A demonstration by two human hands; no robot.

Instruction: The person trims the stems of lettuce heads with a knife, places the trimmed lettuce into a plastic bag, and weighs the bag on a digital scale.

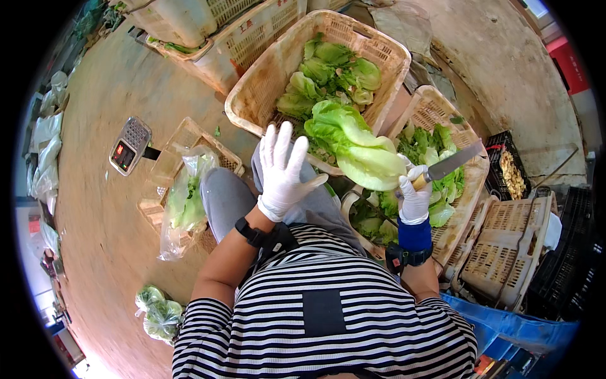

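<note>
My right hand [414, 201], in a white glove, grips the light-coloured handle of a knife [453, 162]. Its blade points up and to the right. Against the fingers of that same hand rests the base of a pale green lettuce head [367, 154], its leaves stretching away to the upper left. My left hand [285, 175], also gloved in white, is empty above my knees with its fingers spread. Beyond it stands a dirty cream plastic crate [246, 102] with loose lettuce leaves [326, 68] inside. Part of its near rim is hidden by the left hand and the lettuce.
A second crate [473, 189] with lettuce stands at right. To the left, a plastic bag of greens [191, 189] lies on a low crate [182, 130] beside a digital scale display [130, 146]. Bagged vegetables [160, 312] sit on the floor. Stacked crates [265, 35] stand ahead.
</note>
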